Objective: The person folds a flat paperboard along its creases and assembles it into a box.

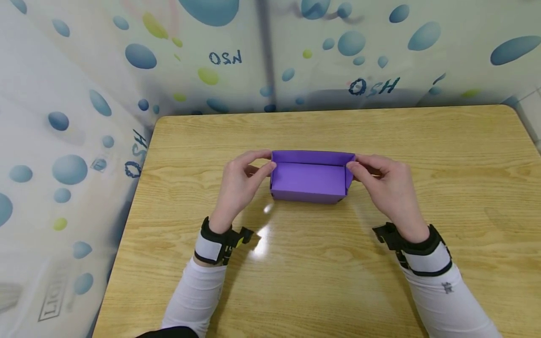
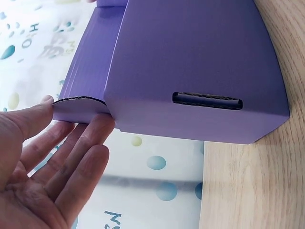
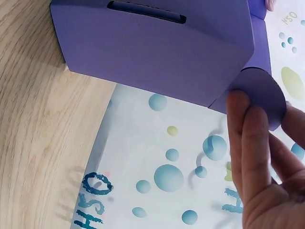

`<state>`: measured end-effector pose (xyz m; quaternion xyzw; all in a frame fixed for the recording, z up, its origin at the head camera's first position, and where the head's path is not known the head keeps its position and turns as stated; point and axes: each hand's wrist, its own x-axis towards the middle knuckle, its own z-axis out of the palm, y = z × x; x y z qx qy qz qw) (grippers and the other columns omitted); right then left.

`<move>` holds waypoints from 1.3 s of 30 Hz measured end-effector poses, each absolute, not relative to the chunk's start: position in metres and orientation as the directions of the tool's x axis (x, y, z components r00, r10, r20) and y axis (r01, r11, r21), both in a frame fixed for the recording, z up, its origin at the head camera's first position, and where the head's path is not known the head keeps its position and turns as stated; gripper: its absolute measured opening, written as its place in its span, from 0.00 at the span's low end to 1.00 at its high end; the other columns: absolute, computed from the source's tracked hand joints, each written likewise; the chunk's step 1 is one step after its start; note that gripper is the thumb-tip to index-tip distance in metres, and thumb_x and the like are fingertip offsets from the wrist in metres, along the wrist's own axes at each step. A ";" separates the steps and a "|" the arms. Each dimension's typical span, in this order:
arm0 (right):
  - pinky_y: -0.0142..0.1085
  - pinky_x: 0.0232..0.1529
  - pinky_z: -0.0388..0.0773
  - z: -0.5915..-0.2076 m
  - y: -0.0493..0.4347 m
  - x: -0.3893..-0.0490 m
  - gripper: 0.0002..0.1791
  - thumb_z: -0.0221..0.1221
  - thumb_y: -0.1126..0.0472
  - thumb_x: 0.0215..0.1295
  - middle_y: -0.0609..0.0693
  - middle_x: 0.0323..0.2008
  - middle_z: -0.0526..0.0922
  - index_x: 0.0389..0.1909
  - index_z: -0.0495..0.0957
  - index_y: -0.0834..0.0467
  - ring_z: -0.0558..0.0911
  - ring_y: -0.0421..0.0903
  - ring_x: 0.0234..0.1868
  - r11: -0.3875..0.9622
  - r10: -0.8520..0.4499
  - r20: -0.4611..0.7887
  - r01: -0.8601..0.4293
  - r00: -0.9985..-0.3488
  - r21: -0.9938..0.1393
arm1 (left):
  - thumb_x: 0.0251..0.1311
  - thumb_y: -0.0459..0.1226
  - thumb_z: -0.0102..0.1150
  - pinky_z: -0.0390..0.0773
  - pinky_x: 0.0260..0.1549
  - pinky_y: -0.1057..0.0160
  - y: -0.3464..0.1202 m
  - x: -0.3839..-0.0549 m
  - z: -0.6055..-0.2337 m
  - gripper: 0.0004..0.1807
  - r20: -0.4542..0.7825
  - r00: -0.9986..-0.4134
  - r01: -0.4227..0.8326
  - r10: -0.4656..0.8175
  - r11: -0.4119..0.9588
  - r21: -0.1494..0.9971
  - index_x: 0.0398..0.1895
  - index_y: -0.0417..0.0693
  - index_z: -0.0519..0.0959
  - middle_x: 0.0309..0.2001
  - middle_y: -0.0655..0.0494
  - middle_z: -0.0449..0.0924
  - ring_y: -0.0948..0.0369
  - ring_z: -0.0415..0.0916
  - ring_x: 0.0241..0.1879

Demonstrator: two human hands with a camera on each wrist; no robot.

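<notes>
A small purple cardboard box (image 1: 309, 179) stands on the table with its top open toward me. At its left end my left hand (image 1: 240, 184) pinches a short rounded flap (image 2: 78, 109) between thumb and fingers. On the opposite end my right hand (image 1: 390, 188) holds a matching rounded flap (image 3: 267, 93), thumb on one side and fingers on the other. Each wrist view shows a slot cut low in the box's end wall, dark inside in the right wrist view. The box's long back panel rises behind the opening.
The wooden table (image 1: 313, 277) reaches around the box on all sides. A white curtain (image 1: 253, 42) with blue and green dots hangs along the table's back and left edges. Both wrists wear black straps with small camera mounts.
</notes>
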<state>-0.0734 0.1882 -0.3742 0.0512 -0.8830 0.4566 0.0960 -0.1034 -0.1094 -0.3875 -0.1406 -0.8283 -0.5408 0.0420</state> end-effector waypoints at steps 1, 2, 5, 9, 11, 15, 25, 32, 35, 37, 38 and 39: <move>0.15 0.39 0.75 -0.374 0.188 -0.073 0.15 0.66 0.63 0.71 0.63 0.44 0.88 0.53 0.85 0.68 0.80 0.21 0.35 0.580 -0.002 0.222 -0.182 -0.975 -0.794 | 0.70 0.36 0.66 0.84 0.31 0.60 -0.110 -0.104 -0.388 0.15 0.222 -0.956 0.280 0.191 0.375 0.884 0.56 0.40 0.85 0.54 0.48 0.86 0.55 0.88 0.34; 0.15 0.39 0.74 -0.374 0.188 -0.073 0.15 0.66 0.63 0.71 0.62 0.43 0.88 0.53 0.85 0.68 0.80 0.21 0.35 0.583 -0.002 0.228 -0.186 -0.974 -0.791 | 0.70 0.36 0.66 0.85 0.32 0.59 -0.110 -0.104 -0.388 0.15 0.223 -0.956 0.282 0.193 0.378 0.882 0.56 0.40 0.85 0.54 0.48 0.86 0.56 0.88 0.35; 0.15 0.40 0.74 -0.374 0.187 -0.073 0.15 0.66 0.63 0.71 0.61 0.43 0.88 0.53 0.85 0.68 0.79 0.21 0.36 0.592 0.001 0.242 -0.195 -0.970 -0.782 | 0.70 0.35 0.66 0.86 0.36 0.57 -0.111 -0.105 -0.388 0.15 0.225 -0.954 0.287 0.200 0.376 0.881 0.56 0.40 0.85 0.54 0.48 0.85 0.54 0.88 0.37; 0.15 0.40 0.74 -0.375 0.187 -0.073 0.14 0.65 0.64 0.71 0.62 0.42 0.88 0.52 0.85 0.68 0.79 0.21 0.35 0.590 0.008 0.253 -0.200 -0.967 -0.782 | 0.69 0.35 0.66 0.86 0.39 0.56 -0.112 -0.105 -0.387 0.15 0.221 -0.953 0.286 0.206 0.373 0.883 0.56 0.39 0.85 0.53 0.47 0.86 0.52 0.88 0.39; 0.15 0.39 0.75 -0.376 0.186 -0.073 0.14 0.65 0.64 0.72 0.64 0.43 0.88 0.53 0.85 0.69 0.79 0.21 0.35 0.579 0.010 0.258 -0.205 -0.966 -0.789 | 0.70 0.35 0.66 0.86 0.38 0.56 -0.112 -0.106 -0.387 0.15 0.215 -0.954 0.280 0.207 0.370 0.886 0.56 0.40 0.85 0.53 0.47 0.86 0.52 0.88 0.39; 0.16 0.38 0.76 -0.377 0.185 -0.073 0.14 0.63 0.65 0.73 0.66 0.44 0.87 0.53 0.84 0.70 0.80 0.20 0.34 0.560 0.015 0.262 -0.209 -0.965 -0.802 | 0.70 0.36 0.66 0.85 0.35 0.57 -0.113 -0.106 -0.387 0.15 0.196 -0.959 0.260 0.205 0.363 0.895 0.56 0.40 0.85 0.53 0.48 0.86 0.54 0.88 0.38; 0.16 0.37 0.76 -0.381 0.182 -0.072 0.13 0.66 0.66 0.70 0.64 0.42 0.88 0.52 0.85 0.68 0.81 0.22 0.35 0.554 0.036 0.285 -0.218 -0.958 -0.803 | 0.70 0.36 0.66 0.82 0.30 0.61 -0.114 -0.107 -0.388 0.15 0.190 -0.959 0.256 0.210 0.355 0.899 0.56 0.40 0.85 0.52 0.48 0.86 0.50 0.88 0.36; 0.15 0.38 0.74 -0.383 0.184 -0.070 0.14 0.68 0.67 0.68 0.62 0.41 0.88 0.52 0.86 0.67 0.79 0.21 0.36 0.582 0.025 0.307 -0.236 -0.951 -0.778 | 0.69 0.35 0.66 0.85 0.35 0.56 -0.114 -0.106 -0.387 0.15 0.188 -0.959 0.256 0.214 0.360 0.897 0.56 0.40 0.85 0.53 0.47 0.85 0.52 0.87 0.39; 0.14 0.39 0.73 -0.384 0.185 -0.070 0.15 0.68 0.67 0.67 0.62 0.41 0.88 0.52 0.86 0.68 0.78 0.20 0.37 0.590 0.012 0.315 -0.247 -0.949 -0.769 | 0.69 0.35 0.66 0.85 0.36 0.55 -0.115 -0.107 -0.387 0.15 0.185 -0.958 0.256 0.220 0.359 0.898 0.56 0.40 0.85 0.54 0.47 0.85 0.52 0.87 0.40; 0.14 0.40 0.73 -0.383 0.187 -0.071 0.15 0.68 0.66 0.68 0.62 0.41 0.88 0.52 0.85 0.68 0.78 0.20 0.37 0.592 0.002 0.316 -0.253 -0.949 -0.765 | 0.69 0.35 0.66 0.85 0.36 0.54 -0.116 -0.107 -0.387 0.15 0.182 -0.957 0.255 0.224 0.359 0.898 0.56 0.40 0.85 0.54 0.47 0.85 0.51 0.87 0.40; 0.14 0.40 0.73 -0.383 0.187 -0.071 0.15 0.68 0.66 0.68 0.62 0.41 0.88 0.53 0.85 0.68 0.78 0.20 0.37 0.593 -0.004 0.314 -0.255 -0.949 -0.764 | 0.69 0.35 0.66 0.85 0.37 0.54 -0.116 -0.107 -0.387 0.15 0.181 -0.957 0.255 0.226 0.360 0.897 0.56 0.40 0.85 0.54 0.47 0.85 0.51 0.87 0.40; 0.14 0.40 0.73 -0.382 0.187 -0.071 0.15 0.68 0.66 0.68 0.62 0.40 0.88 0.53 0.85 0.68 0.78 0.20 0.38 0.593 -0.007 0.310 -0.254 -0.951 -0.764 | 0.69 0.35 0.66 0.85 0.37 0.53 -0.117 -0.107 -0.387 0.15 0.179 -0.957 0.254 0.226 0.364 0.896 0.56 0.41 0.85 0.55 0.47 0.85 0.51 0.87 0.40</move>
